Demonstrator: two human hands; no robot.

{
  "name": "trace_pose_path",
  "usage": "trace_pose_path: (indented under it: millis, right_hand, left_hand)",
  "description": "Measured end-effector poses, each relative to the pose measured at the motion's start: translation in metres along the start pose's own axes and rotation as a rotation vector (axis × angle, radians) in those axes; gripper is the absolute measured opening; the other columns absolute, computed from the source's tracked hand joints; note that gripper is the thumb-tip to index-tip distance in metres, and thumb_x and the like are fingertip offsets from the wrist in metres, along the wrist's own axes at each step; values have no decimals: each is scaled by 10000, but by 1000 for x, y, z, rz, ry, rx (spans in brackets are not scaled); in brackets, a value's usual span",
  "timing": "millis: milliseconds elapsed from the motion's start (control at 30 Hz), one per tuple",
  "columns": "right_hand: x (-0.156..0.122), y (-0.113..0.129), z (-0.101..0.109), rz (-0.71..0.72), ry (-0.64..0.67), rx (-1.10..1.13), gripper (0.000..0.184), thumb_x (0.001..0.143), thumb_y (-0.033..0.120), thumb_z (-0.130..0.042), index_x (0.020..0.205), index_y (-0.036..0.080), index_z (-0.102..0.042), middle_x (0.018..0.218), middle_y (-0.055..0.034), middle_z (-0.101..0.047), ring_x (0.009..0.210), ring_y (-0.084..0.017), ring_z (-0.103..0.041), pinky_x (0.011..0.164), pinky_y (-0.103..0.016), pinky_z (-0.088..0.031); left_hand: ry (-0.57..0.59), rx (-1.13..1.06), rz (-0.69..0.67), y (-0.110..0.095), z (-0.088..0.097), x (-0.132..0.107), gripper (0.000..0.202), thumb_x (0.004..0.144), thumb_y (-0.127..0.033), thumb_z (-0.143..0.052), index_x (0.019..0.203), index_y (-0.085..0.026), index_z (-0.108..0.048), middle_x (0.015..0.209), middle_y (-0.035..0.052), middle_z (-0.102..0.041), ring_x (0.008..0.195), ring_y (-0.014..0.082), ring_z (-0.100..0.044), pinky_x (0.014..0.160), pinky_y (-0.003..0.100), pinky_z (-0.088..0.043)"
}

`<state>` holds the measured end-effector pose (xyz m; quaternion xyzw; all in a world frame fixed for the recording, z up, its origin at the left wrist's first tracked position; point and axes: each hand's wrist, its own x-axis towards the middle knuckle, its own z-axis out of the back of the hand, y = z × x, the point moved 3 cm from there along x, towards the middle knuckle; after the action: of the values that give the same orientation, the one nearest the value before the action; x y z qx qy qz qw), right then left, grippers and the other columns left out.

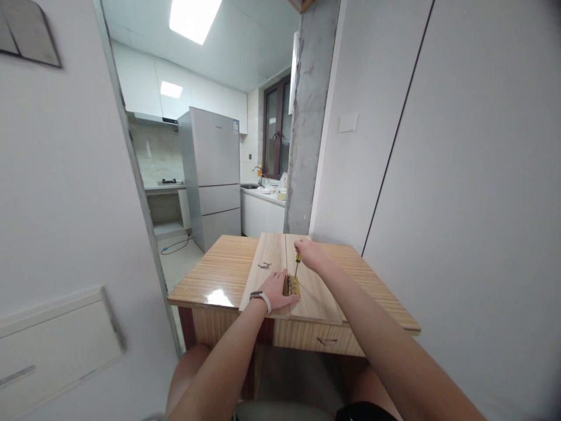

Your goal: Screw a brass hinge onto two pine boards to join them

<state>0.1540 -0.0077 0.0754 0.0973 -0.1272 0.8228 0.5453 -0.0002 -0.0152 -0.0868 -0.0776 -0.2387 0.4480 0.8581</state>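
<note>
Okay, small wooden table [219, 272] with a striped, glossy top and a glare patch near its front left corner. Two pale wooden boards [272, 257] lie side by side on it, long edges touching, front ends reaching the table's front edge. A brass hinge [293, 286] sits across the seam near the front end. Left hand [277, 290] lies flat on the left board, fingers spread, touching the hinge's left side; not gripping anything, just pressing down. Watch with white strap [261, 297] on that wrist. Right hand [309, 252] is clenched around the handle of a screwdriver [297, 263], yellow and black, held steeply with the tip down at the hinge. A few small dark screws [264, 265] lie on the left board, near the left hand. Drawer with a dark handle [325, 341] under the tabletop, right side.

Room: white walls on both sides, white wall switch [347, 122] on the right wall, bare concrete pillar [308, 117] behind the table. Open doorway to a kitchen with a grey fridge [214, 175], white counter [263, 196], dark-framed window, ceiling light on.
</note>
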Motion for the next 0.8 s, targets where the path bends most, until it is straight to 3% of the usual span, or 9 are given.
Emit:
trace_pose_path:
  millis: [233,500,800]
  right_hand:
    - [7,3,-3,-136,22,-20,231,990,227,-466,1042,147,-676,1046,-154,-697,961,-230,-645,782,-286,-404]
    - [-2,6,4,154,27,1,254,942,80,-462,1062,161,-672,1091,-96,-687,966,-174,-620,791,-245,-376]
    - [1,1,11,134,85,-29,157,915,110,-543,980,153,-679,1063,-101,-710,905,-170,-632,709,-237,-362]
  left_hand:
    - [-7,-5,-20,-1,0,0,1078,764,-828,-531,1551,-132,-287,1478,186,-493,1362,378,-433,1142,482,-323]
    - [-10,-13,-14,-2,2,-1,1071,760,-822,-535,1553,-145,-289,1486,178,-489,1363,375,-437,1146,482,-318]
    - [-3,-18,10,-4,5,-2,1061,753,-829,-550,1540,-158,-315,1478,173,-497,1358,372,-437,1142,481,-326]
